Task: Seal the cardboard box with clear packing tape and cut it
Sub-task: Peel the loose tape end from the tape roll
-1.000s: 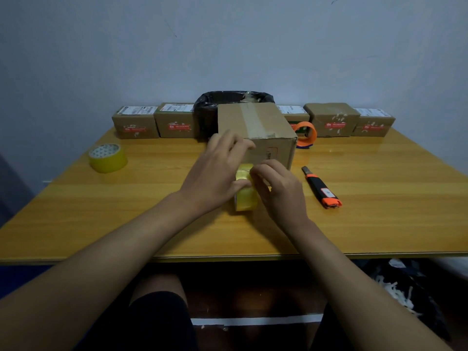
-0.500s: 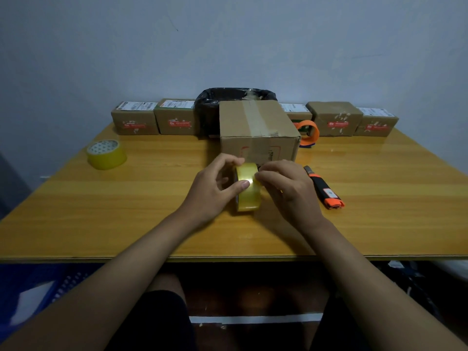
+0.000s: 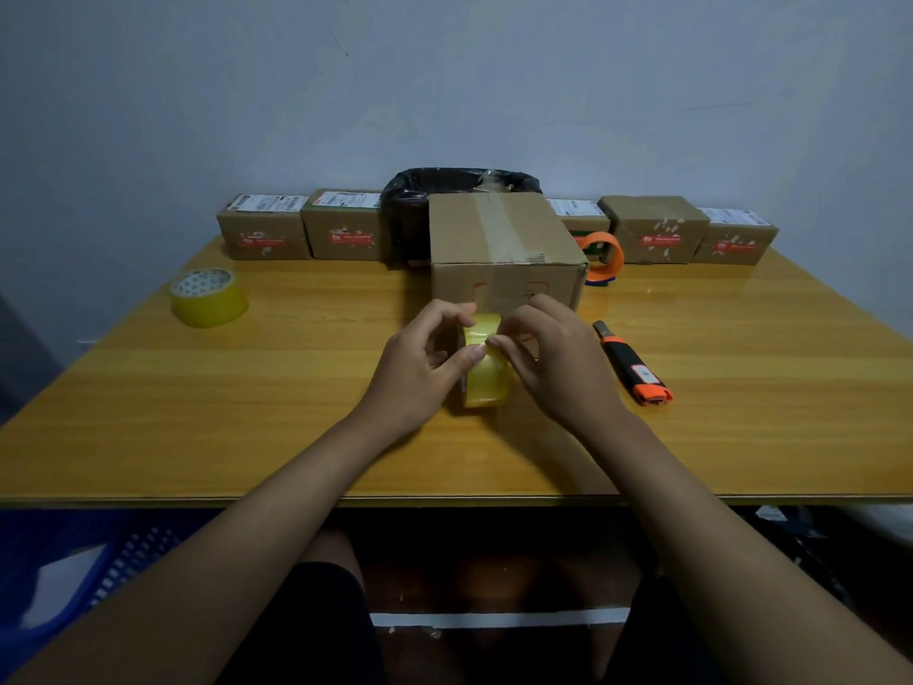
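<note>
1. The tape roll (image 3: 486,373) stands on edge on the wooden surface (image 3: 296,412), just in front of the box (image 3: 504,249); both hands are on it.
2. The left hand (image 3: 420,368) curls around the roll's left side; its thumb lies across the top of the roll, so it is closed on the roll.
3. The right hand (image 3: 553,358) meets it from the right; its fingertips (image 3: 496,344) pinch at the roll's top, beside the left thumb; whether a tape end is lifted cannot be told.
4. The box sits upright at the middle of the surface; a strip of tape runs along its top seam and over the near edge.
5. A knife (image 3: 632,365) with an orange and black handle lies flat to the right of the right hand, apart from it.
6. A second roll (image 3: 208,296) lies flat at the far left; an orange dispenser (image 3: 602,257) stands just right of the box.
7. Small parcels (image 3: 652,229) line the far edge by the wall; a black bag (image 3: 410,200) sits behind the box.
</note>
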